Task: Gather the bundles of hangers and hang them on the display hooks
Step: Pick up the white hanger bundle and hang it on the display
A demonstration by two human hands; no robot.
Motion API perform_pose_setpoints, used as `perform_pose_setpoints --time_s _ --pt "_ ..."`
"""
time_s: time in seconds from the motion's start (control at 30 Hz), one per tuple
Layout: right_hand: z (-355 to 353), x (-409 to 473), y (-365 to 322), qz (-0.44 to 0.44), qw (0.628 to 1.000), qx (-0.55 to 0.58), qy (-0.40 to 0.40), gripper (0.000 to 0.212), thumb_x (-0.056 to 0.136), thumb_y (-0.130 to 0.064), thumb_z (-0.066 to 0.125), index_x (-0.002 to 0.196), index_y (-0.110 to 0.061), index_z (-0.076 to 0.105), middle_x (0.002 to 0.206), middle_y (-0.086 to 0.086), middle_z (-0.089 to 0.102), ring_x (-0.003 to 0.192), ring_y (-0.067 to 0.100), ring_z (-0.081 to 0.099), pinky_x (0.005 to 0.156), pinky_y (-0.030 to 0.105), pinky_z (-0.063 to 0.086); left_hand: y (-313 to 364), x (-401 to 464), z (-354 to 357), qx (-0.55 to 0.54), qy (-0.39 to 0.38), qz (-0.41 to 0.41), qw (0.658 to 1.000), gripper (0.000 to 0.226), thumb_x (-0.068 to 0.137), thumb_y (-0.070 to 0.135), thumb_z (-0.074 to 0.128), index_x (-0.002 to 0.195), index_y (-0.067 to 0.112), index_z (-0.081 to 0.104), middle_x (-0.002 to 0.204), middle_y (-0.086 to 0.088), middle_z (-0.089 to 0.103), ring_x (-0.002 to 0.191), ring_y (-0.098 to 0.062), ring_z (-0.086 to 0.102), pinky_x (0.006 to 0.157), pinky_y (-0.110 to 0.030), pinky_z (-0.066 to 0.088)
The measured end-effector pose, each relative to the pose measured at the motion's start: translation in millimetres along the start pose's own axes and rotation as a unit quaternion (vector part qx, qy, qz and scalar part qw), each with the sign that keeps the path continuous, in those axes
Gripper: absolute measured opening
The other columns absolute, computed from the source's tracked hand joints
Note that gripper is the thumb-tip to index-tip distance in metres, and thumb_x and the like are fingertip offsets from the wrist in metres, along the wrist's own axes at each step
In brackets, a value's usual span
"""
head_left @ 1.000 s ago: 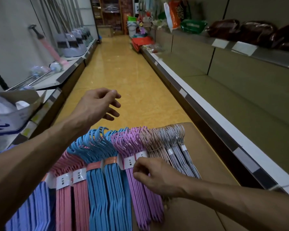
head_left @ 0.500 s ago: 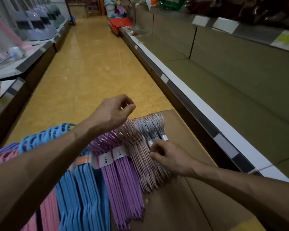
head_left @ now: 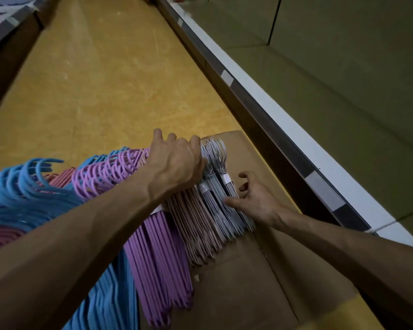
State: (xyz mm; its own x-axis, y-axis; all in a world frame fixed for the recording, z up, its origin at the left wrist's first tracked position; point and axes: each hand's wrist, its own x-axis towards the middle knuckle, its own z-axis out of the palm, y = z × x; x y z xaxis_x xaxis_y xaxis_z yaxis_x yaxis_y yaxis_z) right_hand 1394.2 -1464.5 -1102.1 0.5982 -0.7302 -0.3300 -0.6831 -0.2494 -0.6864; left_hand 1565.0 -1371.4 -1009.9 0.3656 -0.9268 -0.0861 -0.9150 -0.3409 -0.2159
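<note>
At the bottom of the frame my view now tips further down than half a second ago, so the aisle's far end has gone out of sight and the cardboard box [head_left: 260,277] fills the lower right. On it lie the bundles in a fan: blue hangers [head_left: 19,186] at the left, purple hangers [head_left: 157,258] in the lower middle, dusty pink hangers [head_left: 196,222] beside them, and grey hangers [head_left: 222,201] at the right end. My right hand [head_left: 255,198], which was pinching the grey bundle's label, now lies lower on its shafts, thumb pressed against them and fingers loosely curled in the air just beside the stack. My left hand [head_left: 177,160] has dropped from above the hooks; its forearm crosses the purple bundle, and its curled fingers close over the hook ends of the pink bundle, right beside the grey hooks. Beyond, the yellow floor [head_left: 93,79] runs to the upper left, and the shelf [head_left: 343,103] edge cuts diagonally across the upper right.
</note>
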Motion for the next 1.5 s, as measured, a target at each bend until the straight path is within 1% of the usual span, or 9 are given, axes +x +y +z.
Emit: perform_pose_setpoints --time_s 0.17,0.33,0.53,0.7,0.93,1.07,1.17,1.37,1.5 --pt "14.2 11.3 -3.4 0.007 1.0 -0.008 -0.005 0.102 0.075 -0.053 0.079 0.153 -0.024 0.02 0.148 0.009 0.044 0.129 0.028 0.05 0.103 0.047 0.049 3.9 8.7 1.6 -0.048 0.019 -0.003 0.999 0.048 0.101 0.052 0.027 0.125 0.014 0.043 0.105 -0.012 0.067 0.108 -0.032 0.057 0.107 -0.054 0.027" --pt "23.5 18.1 -9.0 0.015 0.999 -0.015 0.027 0.122 0.045 -0.079 0.07 0.145 -0.022 0.03 0.134 0.006 0.053 0.117 0.027 0.057 0.093 0.049 0.055 7.7 18.8 8.0 -0.163 0.07 0.024 0.984 0.049 0.099 0.051 0.036 0.127 0.013 0.048 0.105 -0.013 0.07 0.103 -0.032 0.061 0.104 -0.051 0.033" --pt "34.5 24.9 -20.2 0.092 0.993 -0.062 0.048 0.105 0.069 -0.062 0.079 0.145 -0.017 0.022 0.137 0.013 0.036 0.125 0.037 0.045 0.099 0.054 0.047 13.6 22.4 4.8 -0.242 0.063 0.055 0.967 0.047 0.1 0.045 0.041 0.133 0.012 0.048 0.12 -0.012 0.066 0.106 -0.031 0.059 0.094 -0.042 0.04" --pt "48.7 38.2 -27.5 0.136 0.984 -0.081 0.082 0.089 0.075 -0.053 0.076 0.135 -0.015 0.023 0.136 0.013 0.039 0.122 0.037 0.048 0.092 0.048 0.047 11.4 27.0 4.1 -0.274 0.046 0.068 0.958 0.048 0.101 0.044 0.044 0.137 0.012 0.046 0.125 -0.013 0.063 0.108 -0.031 0.059 0.094 -0.044 0.047" --pt "59.0 37.1 -24.2 0.111 0.978 -0.08 0.155 0.083 0.079 -0.062 0.067 0.134 -0.015 0.026 0.136 0.009 0.045 0.117 0.036 0.054 0.084 0.046 0.044 13.3 29.1 5.3 -0.304 0.032 0.073 0.949 0.049 0.1 0.043 0.046 0.14 0.014 0.043 0.135 -0.013 0.057 0.118 -0.03 0.055 0.099 -0.045 0.046" --pt "44.4 32.6 -25.5 0.109 0.983 -0.035 0.146 0.086 0.072 -0.071 0.068 0.129 -0.016 0.034 0.127 0.007 0.054 0.111 0.033 0.058 0.088 0.045 0.051 14.1 29.2 2.5 -0.348 0.032 0.067 0.934 0.051 0.1 0.043 0.047 0.142 0.014 0.043 0.142 -0.01 0.05 0.128 -0.025 0.048 0.103 -0.034 0.039" --pt "28.0 26.7 -27.1 0.11 0.984 -0.014 0.138 0.082 0.067 -0.064 0.074 0.123 -0.017 0.038 0.114 0.006 0.059 0.102 0.031 0.061 0.087 0.048 0.054 11.0 26.5 -3.1 -0.385 0.039 0.047 0.921 0.05 0.1 0.043 0.047 0.141 0.015 0.044 0.143 -0.01 0.046 0.127 -0.024 0.047 0.094 -0.028 0.034" --pt "0.0 29.1 -15.0 0.068 0.991 0.06 0.1 0.08 0.048 -0.061 0.08 0.112 -0.025 0.051 0.097 -0.004 0.069 0.084 0.019 0.068 0.074 0.044 0.06 -4.3 20.9 -16.7 -0.497 0.059 -0.037 0.865 0.05 0.099 0.047 0.049 0.139 0.016 0.048 0.141 -0.005 0.052 0.12 -0.018 0.053 0.09 -0.029 0.04" --pt "-27.6 -0.3 -38.3 0.019 0.985 0.161 0.06 0.03 0.078 -0.019 0.08 0.083 -0.026 0.052 0.084 -0.007 0.064 0.078 0.01 0.063 0.068 0.024 0.053 -15.3 13.9 -26.8 -0.574 0.063 -0.105 0.81 0.049 0.098 0.046 0.052 0.137 0.018 0.049 0.132 -0.002 0.056 0.113 -0.019 0.055 0.099 -0.038 0.047"
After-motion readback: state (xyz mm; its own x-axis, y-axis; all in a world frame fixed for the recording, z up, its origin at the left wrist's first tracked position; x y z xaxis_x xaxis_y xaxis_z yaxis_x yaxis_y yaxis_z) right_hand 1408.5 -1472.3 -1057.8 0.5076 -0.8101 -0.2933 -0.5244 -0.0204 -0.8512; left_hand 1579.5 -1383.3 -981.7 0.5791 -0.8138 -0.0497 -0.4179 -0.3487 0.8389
